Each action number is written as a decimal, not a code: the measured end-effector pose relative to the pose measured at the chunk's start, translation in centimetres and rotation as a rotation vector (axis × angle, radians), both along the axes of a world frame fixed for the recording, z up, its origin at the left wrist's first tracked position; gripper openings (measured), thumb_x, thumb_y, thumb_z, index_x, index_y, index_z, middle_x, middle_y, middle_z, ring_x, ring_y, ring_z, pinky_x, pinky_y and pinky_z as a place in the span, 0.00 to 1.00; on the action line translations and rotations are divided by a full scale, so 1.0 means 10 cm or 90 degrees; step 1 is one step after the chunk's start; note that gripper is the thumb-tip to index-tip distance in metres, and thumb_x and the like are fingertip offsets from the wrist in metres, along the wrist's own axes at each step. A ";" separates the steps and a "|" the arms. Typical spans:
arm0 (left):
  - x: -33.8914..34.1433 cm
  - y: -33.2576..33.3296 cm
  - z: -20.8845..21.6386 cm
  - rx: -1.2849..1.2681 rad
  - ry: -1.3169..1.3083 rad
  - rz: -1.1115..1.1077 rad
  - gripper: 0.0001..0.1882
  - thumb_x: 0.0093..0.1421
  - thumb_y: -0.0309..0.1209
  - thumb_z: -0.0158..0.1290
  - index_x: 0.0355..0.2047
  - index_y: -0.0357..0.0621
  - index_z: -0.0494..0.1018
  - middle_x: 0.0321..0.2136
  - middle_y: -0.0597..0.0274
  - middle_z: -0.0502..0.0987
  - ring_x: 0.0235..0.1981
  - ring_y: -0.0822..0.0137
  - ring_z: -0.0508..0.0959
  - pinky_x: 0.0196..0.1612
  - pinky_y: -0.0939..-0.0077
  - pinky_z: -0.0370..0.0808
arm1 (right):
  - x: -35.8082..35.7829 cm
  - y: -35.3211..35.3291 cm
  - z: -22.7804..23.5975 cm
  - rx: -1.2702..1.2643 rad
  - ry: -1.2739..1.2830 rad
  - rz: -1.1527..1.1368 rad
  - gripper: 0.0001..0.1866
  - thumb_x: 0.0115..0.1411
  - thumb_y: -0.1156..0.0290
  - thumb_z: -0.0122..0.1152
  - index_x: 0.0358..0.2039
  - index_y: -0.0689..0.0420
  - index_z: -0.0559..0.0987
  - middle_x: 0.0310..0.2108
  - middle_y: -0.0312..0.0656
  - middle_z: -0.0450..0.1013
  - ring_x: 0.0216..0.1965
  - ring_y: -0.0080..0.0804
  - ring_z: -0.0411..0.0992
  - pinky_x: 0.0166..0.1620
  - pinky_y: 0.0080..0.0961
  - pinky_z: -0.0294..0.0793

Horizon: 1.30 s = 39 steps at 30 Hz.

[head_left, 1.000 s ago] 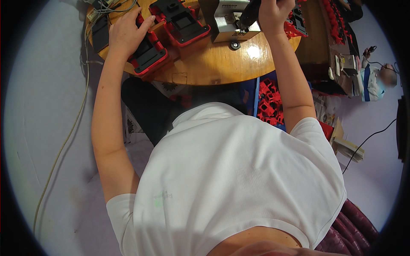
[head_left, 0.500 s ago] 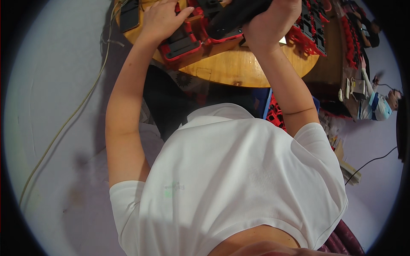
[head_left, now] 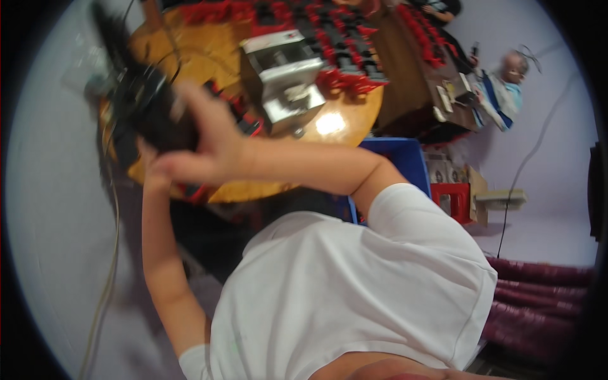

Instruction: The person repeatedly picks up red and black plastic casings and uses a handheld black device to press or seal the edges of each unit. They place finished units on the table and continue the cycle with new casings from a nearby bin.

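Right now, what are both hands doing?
Left hand: mostly hidden behind the right; cannot tell.
Right hand: fingers spread open, against a blurred dark object.

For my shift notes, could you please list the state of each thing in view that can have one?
right hand: raised, fingers spread, motion-blurred
left hand: mostly hidden behind the right hand, grip unclear
dark blurred object: at both hands, off the table
metal press: upright on the round wooden table
blue bin: under the table edge

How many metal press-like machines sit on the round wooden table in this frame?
1. The grey metal machine stands near the middle of the round wooden table, just right of the right hand. Blur and the arms may hide others.
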<state>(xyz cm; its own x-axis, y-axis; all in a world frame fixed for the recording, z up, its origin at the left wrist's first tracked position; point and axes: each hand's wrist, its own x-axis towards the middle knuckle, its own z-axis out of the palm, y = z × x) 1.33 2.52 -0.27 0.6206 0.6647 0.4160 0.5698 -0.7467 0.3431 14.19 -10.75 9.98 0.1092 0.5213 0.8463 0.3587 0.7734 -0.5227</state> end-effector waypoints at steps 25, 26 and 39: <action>0.12 -0.11 0.11 -0.027 0.090 0.063 0.33 0.59 0.55 0.50 0.53 0.40 0.72 0.45 0.49 0.77 0.49 0.51 0.75 0.52 0.56 0.67 | 1.74 -0.39 -0.36 0.054 0.148 -0.142 0.24 0.62 0.58 0.61 0.49 0.59 0.64 0.27 0.39 0.70 0.22 0.25 0.69 0.26 0.22 0.71; 0.12 -0.11 0.11 -0.023 0.089 0.066 0.33 0.60 0.56 0.50 0.53 0.40 0.72 0.45 0.49 0.77 0.49 0.51 0.75 0.52 0.56 0.67 | 1.72 -0.38 -0.38 0.053 0.149 -0.146 0.24 0.62 0.57 0.61 0.48 0.59 0.64 0.27 0.39 0.70 0.23 0.25 0.69 0.26 0.22 0.71; 0.12 -0.11 0.10 -0.009 0.084 0.067 0.33 0.60 0.56 0.49 0.53 0.41 0.72 0.45 0.50 0.77 0.49 0.52 0.75 0.52 0.58 0.67 | 1.68 -0.38 -0.43 0.061 0.131 -0.170 0.23 0.63 0.57 0.60 0.47 0.60 0.65 0.25 0.37 0.69 0.23 0.22 0.68 0.26 0.20 0.69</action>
